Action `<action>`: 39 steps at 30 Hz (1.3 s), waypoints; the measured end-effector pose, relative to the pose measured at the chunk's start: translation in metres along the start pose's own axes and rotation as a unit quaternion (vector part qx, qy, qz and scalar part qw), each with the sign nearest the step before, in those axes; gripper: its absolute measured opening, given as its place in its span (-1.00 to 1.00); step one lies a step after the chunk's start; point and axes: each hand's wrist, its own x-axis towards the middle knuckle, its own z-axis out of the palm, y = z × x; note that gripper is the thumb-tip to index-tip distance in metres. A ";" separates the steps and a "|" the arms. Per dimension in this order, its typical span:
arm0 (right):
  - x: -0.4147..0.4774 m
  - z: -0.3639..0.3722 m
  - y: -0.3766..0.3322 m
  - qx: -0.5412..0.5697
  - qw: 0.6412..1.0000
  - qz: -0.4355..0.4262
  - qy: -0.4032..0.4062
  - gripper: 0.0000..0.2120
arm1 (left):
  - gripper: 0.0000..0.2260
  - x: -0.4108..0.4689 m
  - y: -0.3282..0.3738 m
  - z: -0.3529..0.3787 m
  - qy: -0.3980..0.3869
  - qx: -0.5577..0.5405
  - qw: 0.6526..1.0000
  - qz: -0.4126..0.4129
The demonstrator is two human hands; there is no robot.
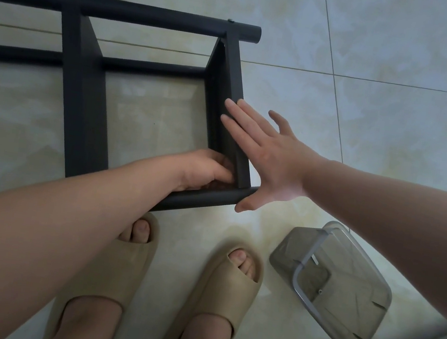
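A black metal rack frame (83, 98) stands on the tiled floor, made of round tubes and flat cross pieces. My left hand (205, 169) grips the near end of the right-hand flat cross piece (228, 84), where it meets the near round tube (201, 199). My right hand (264, 157) lies flat, fingers straight, against the outer side of that same cross piece, its thumb below the tube's end.
A clear grey plastic container (335, 285) lies on its side on the floor at the right, close to my right forearm. My feet in beige slippers (216, 292) stand just in front of the frame. Pale floor tiles (403, 65) stretch beyond it.
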 end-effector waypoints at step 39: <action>0.002 0.001 -0.002 0.007 1.000 -0.005 -0.007 0.39 | -0.68 -0.003 0.001 -0.001 -0.026 -0.047 0.998 -0.026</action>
